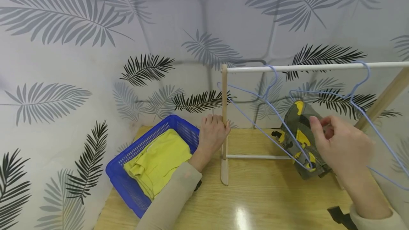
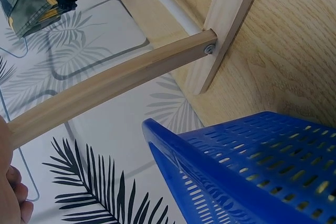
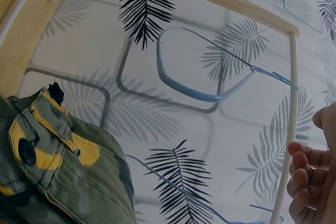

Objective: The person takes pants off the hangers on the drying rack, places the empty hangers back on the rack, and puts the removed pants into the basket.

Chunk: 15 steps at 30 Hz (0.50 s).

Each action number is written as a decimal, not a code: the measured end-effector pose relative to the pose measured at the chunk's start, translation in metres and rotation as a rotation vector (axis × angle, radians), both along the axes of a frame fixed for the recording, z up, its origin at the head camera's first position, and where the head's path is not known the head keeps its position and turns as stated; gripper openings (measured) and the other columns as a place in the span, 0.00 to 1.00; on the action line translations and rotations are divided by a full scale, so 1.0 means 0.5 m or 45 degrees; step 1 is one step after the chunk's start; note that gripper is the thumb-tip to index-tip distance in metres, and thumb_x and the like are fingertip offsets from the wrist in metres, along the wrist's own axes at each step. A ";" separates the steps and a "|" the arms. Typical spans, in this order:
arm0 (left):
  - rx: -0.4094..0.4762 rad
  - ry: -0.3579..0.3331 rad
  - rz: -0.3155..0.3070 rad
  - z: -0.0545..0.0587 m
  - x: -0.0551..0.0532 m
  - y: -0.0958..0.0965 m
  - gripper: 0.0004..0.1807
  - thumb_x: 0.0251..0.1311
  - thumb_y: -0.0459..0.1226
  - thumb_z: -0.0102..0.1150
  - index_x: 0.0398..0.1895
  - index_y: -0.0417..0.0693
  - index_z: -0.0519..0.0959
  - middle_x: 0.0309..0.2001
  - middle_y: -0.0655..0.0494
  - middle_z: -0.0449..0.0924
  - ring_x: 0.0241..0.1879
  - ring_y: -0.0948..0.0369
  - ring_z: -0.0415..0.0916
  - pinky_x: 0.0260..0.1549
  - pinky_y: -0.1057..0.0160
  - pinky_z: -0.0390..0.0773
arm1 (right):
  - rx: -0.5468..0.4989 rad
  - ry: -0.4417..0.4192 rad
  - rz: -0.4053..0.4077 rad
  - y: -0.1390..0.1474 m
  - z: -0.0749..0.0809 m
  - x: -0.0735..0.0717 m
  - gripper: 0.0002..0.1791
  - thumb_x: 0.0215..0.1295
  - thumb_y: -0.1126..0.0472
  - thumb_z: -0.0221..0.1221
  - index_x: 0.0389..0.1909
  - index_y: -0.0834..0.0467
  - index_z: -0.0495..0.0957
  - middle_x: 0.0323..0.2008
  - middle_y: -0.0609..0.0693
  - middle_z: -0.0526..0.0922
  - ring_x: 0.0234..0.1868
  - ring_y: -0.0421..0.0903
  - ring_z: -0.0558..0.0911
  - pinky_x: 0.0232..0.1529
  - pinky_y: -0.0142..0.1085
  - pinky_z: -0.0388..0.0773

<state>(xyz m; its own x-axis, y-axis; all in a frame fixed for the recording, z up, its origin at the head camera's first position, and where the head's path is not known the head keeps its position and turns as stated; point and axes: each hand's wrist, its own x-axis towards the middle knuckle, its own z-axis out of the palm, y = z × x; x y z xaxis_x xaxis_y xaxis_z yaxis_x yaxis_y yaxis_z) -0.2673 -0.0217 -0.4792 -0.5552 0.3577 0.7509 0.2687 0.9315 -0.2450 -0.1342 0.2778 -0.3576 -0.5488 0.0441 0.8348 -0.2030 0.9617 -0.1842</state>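
In the head view my left hand [image 1: 212,136] grips the wooden upright post [image 1: 224,109] of a small clothes rack. The left wrist view shows part of that hand [image 2: 8,182] at the post's end. My right hand [image 1: 346,144] is raised in front of a folded camouflage garment [image 1: 303,127] with yellow patches, which hangs at the right blue hanger [image 1: 359,105]. In the right wrist view this hand [image 3: 315,166] has loosely bent fingers with nothing between them, apart from the garment [image 3: 68,161]. The left blue hanger [image 1: 274,105] carries nothing and overlaps the garment.
A blue plastic basket [image 1: 116,173] with folded yellow clothing [image 1: 163,162] stands left of the rack on the wooden table [image 1: 255,198]. The white rail [image 1: 303,67] carries both hangers. A leaf-patterned wall [image 1: 179,27] lies right behind; the other wooden post [image 1: 383,95] is at right.
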 end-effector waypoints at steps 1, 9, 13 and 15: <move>-0.002 0.000 0.001 0.000 0.000 0.000 0.19 0.69 0.53 0.63 0.29 0.48 0.82 0.28 0.57 0.83 0.31 0.58 0.74 0.33 0.62 0.68 | -0.002 0.016 -0.005 0.005 0.003 0.001 0.41 0.76 0.30 0.44 0.26 0.64 0.80 0.15 0.59 0.80 0.10 0.51 0.68 0.15 0.28 0.45; -0.008 0.006 0.002 0.001 0.002 0.000 0.20 0.70 0.53 0.61 0.28 0.48 0.82 0.28 0.58 0.84 0.30 0.58 0.74 0.33 0.63 0.68 | 0.050 0.004 -0.026 0.058 0.026 0.014 0.45 0.76 0.29 0.43 0.30 0.69 0.80 0.20 0.65 0.81 0.13 0.58 0.73 0.14 0.29 0.47; -0.016 -0.002 0.008 0.001 0.002 -0.001 0.20 0.71 0.53 0.60 0.28 0.48 0.83 0.28 0.58 0.84 0.30 0.59 0.74 0.32 0.63 0.68 | 0.052 -0.023 -0.033 0.083 0.031 0.020 0.45 0.76 0.29 0.43 0.33 0.71 0.80 0.24 0.67 0.81 0.17 0.61 0.74 0.15 0.29 0.48; -0.019 -0.004 0.009 0.002 0.003 -0.002 0.20 0.71 0.53 0.59 0.28 0.48 0.83 0.28 0.58 0.84 0.30 0.59 0.74 0.32 0.63 0.68 | 0.037 -0.046 -0.044 0.096 0.028 0.022 0.45 0.76 0.29 0.44 0.36 0.72 0.80 0.27 0.69 0.82 0.22 0.64 0.76 0.18 0.28 0.51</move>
<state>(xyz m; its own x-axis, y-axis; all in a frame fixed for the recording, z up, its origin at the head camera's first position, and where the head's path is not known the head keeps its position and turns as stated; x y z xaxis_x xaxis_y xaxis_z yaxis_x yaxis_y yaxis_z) -0.2658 -0.0225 -0.4781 -0.5599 0.3652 0.7437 0.2629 0.9295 -0.2585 -0.1232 0.3257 -0.3434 -0.5769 0.0393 0.8159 -0.1636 0.9730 -0.1625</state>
